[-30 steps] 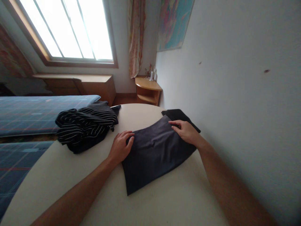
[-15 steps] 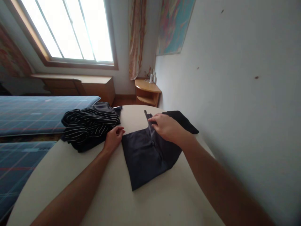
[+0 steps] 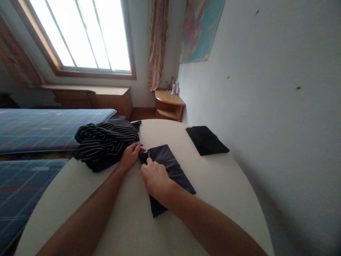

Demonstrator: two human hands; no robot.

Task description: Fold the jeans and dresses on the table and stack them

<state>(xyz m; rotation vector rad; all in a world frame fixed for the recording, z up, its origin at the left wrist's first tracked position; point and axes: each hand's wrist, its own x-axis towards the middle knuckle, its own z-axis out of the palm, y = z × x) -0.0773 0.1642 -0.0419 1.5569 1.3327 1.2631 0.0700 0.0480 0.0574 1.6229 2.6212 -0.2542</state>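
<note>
Noted under right hand [image 3: 156, 176]: dark grey garment [image 3: 174, 165], folded over, flat on pale round counter [image 3: 223, 209]. Seen at garment's far left corner: fingertips of right hand on the cloth, fingers of left hand [image 3: 130, 155] curled just beside. Grip of either: cannot tell. Beyond left hand: crumpled striped clothing [image 3: 109, 137]. Beyond right hand, well apart: folded black cloth [image 3: 206, 140], flat.

1 head-worn camera, looking forward and down from above the near side of a round white table [image 3: 218, 199], hands close below, window [image 3: 82, 35] beyond
</note>
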